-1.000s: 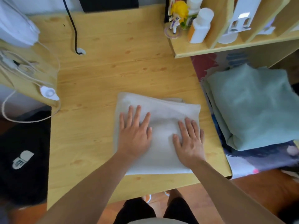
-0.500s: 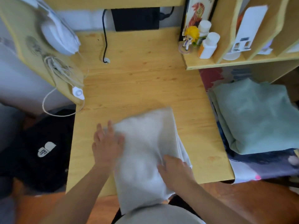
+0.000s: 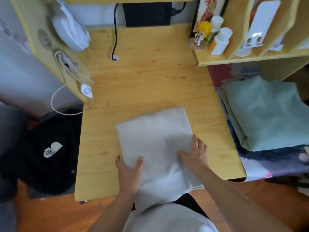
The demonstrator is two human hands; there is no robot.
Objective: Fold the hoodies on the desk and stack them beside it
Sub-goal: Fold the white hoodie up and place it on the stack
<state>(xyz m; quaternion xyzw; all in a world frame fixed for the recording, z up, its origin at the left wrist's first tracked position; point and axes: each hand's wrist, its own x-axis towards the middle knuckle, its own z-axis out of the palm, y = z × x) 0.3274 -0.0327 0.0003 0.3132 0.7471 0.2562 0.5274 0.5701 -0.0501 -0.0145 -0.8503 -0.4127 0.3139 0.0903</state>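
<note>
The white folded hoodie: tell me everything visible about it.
The white folded hoodie is a plain off-white, soft-looking fabric bundle, folded into a rough rectangle and turned at a slant on the wooden desk. Its near end overhangs the desk's front edge toward the person. The left hand grips its near left edge, thumb on top; the right hand holds its right side. No hood, print or drawstrings show.

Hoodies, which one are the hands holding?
The white hoodie on the desk. Both the left hand and right hand grip it. The green one lies right of the desk, the black one left, both untouched.
</note>
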